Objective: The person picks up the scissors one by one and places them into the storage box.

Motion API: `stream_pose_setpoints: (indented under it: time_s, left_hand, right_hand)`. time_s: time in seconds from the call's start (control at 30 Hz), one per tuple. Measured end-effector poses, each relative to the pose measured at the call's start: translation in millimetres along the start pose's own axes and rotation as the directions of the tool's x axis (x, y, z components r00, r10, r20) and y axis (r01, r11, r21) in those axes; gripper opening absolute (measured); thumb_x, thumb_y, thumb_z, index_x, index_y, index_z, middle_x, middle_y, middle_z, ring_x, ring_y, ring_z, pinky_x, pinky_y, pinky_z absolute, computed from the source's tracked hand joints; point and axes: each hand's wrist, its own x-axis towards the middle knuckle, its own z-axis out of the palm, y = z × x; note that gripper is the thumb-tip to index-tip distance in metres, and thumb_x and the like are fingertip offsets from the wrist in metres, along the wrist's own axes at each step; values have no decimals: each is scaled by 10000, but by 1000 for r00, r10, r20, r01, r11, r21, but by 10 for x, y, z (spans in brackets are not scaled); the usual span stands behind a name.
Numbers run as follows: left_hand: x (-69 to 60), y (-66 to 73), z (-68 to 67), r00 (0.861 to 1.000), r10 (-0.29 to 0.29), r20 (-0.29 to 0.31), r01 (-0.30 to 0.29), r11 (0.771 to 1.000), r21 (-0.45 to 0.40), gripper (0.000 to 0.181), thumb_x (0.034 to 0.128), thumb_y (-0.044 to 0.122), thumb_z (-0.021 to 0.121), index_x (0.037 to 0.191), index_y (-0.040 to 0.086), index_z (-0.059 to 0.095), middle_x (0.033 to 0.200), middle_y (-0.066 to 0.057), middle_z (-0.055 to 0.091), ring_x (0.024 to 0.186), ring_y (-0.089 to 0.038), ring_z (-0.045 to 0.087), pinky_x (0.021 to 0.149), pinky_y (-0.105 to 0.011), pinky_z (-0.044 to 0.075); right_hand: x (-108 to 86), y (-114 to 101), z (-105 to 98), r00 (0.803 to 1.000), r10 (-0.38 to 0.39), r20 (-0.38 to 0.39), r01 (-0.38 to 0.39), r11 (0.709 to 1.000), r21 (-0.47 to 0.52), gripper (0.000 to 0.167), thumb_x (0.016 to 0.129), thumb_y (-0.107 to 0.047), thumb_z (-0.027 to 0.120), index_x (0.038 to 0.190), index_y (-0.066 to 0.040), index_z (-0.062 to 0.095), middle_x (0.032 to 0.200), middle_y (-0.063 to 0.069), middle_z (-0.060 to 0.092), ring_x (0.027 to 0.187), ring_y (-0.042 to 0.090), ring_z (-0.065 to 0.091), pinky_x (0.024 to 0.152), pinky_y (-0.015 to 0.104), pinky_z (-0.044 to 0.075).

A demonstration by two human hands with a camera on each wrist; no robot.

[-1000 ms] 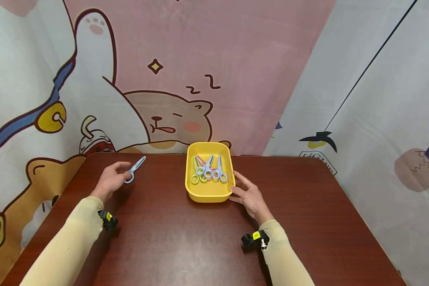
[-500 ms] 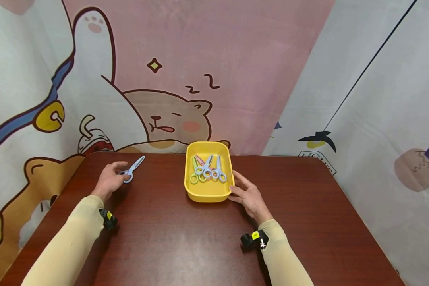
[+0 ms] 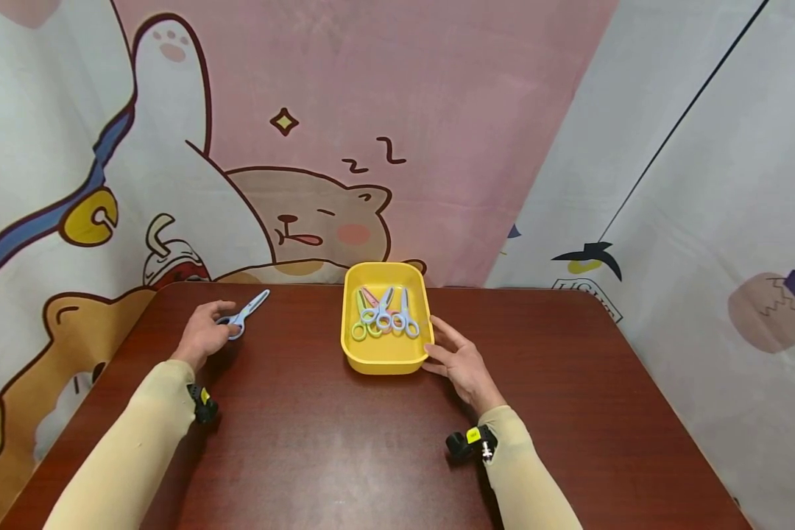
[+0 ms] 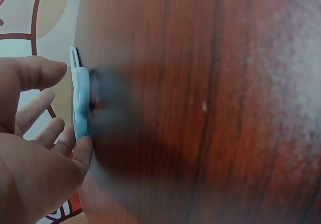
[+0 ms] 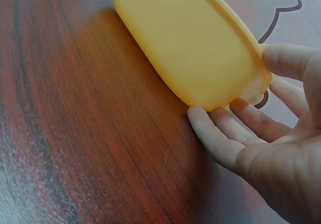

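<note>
In the head view, light blue scissors (image 3: pixel 248 313) lie at the table's left, blades toward the far edge. My left hand (image 3: pixel 205 335) is at their handles, thumb and fingers spread to either side. The left wrist view shows the scissors' handle (image 4: pixel 81 103) seen edge-on, a fingertip at its lower end and a gap beside the thumb. A yellow plastic tray (image 3: pixel 384 361) stands at centre, holding several children's scissors (image 3: pixel 384 316) in green, pink and blue. My right hand (image 3: pixel 464 368) touches its right side with spread fingers; in the right wrist view, fingertips (image 5: pixel 198 114) meet its outer wall.
The dark red-brown wooden table (image 3: pixel 331 442) has its far edge against a cartoon-printed cloth backdrop (image 3: pixel 477 147). Small black cameras sit on both wrists, the left one (image 3: pixel 204 403) and the right one (image 3: pixel 472 443).
My left hand has shifted slightly at the scissors, so more of the handles shows between thumb and fingers. The right hand and the tray have kept their places.
</note>
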Motion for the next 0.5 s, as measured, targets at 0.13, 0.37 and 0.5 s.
stream_pose_setpoints:
  time_s: [0.13, 0.37, 0.5]
  left_hand:
    - [-4, 17, 1, 1000, -12, 19, 11, 1000, 21, 598, 940, -8, 623, 1494, -97, 416, 1517, -379, 362, 1296, -506, 420, 1046, -596, 418]
    - [21, 12, 16, 1000, -9, 21, 7, 994, 107, 578, 940, 67, 676, 1452, -97, 461, 1419, -373, 456, 1162, -460, 474, 972, -547, 437]
    - [32, 29, 33, 1000, -18, 15, 15, 986, 168, 576, 956, 145, 694, 1440, -81, 481, 1376, -368, 481, 1115, -449, 480, 943, -544, 447]
  right_hand:
    - [-2, -7, 3, 1000, 14, -2, -14, 1000, 2, 637, 1023, -41, 620, 1601, -193, 401, 1534, 201, 446, 1211, 339, 642, 976, 506, 551]
    - [-8, -15, 9, 1000, 20, -7, -20, 1000, -4, 636, 1020, -42, 627, 1595, -210, 415, 1521, 195, 461, 1216, 350, 639, 959, 488, 565]
    - [-4, -12, 9, 1000, 16, -12, -16, 1000, -7, 633, 1016, -34, 627, 1590, -209, 424, 1512, 200, 471, 1204, 352, 645, 943, 474, 576]
